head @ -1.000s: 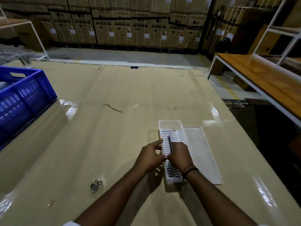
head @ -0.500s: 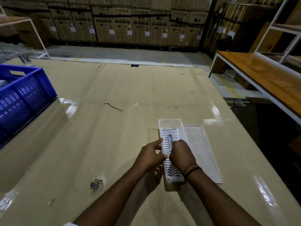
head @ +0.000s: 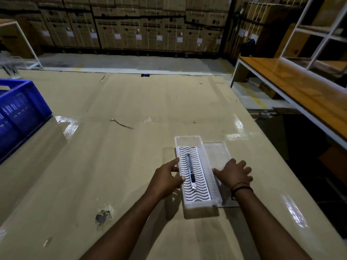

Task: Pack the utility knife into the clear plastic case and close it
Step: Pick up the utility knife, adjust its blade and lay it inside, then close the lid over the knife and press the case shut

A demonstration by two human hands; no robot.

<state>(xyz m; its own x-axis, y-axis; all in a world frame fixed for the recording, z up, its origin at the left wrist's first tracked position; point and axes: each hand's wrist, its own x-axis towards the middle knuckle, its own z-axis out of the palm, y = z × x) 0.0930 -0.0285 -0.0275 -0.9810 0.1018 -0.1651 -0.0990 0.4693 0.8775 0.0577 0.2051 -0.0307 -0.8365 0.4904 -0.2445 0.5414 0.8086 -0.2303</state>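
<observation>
Head view, lower centre of the frame: my right hand has come off the utility knife, which half a second ago it was still covering and pressing into place, and it now lies spread, fingers wide and holding nothing, flat on the clear lid just right of the case. The knife now rests alone, lengthwise down the middle of the white wavy insert inside the clear plastic case, its dark slider toward me and the metal end pointing up the frame. My left hand has barely shifted; it touches the case's left wall with loosely open fingers, steadying rather than gripping anything. I judge the packing step done, since the knife sits untouched in its tray, and what is left is the closing: the lid still lies open on the tan table beside the case, and my right hand looks placed to swing it over.
</observation>
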